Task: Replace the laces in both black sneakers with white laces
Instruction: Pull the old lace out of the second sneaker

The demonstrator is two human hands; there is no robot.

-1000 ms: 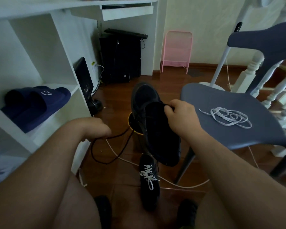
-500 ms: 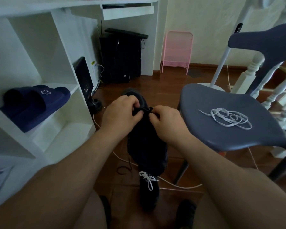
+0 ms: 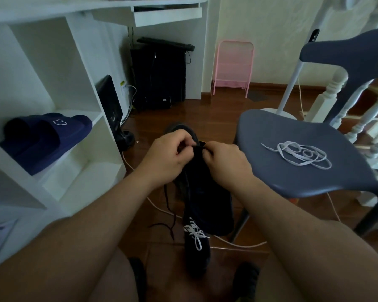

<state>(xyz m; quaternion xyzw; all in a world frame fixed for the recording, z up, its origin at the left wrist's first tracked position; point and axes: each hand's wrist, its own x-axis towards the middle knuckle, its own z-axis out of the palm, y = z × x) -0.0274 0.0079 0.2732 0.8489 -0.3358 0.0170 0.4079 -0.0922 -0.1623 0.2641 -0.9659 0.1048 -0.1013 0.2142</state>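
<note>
I hold a black sneaker (image 3: 207,199) up in front of me, above the floor. My left hand (image 3: 168,158) and my right hand (image 3: 223,162) pinch its black lace at the upper edge of the shoe. The loose end of the black lace (image 3: 169,212) dangles below toward the floor. A second black sneaker (image 3: 198,258) stands on the floor below, threaded with a white lace (image 3: 194,233) tied in a bow. A loose white lace (image 3: 301,154) lies coiled on the grey-blue chair seat (image 3: 271,171) to my right.
White shelving (image 3: 52,94) stands on the left with navy slippers (image 3: 46,138) on a shelf. A computer tower (image 3: 159,75) and a pink rack (image 3: 234,64) are at the back. A white cable (image 3: 238,243) crosses the wooden floor. My knees fill the bottom corners.
A second ago only my right hand held the sneaker while my left hung low by the black lace. My left hand has come up and both hands pinch the lace at the shoe's top.
</note>
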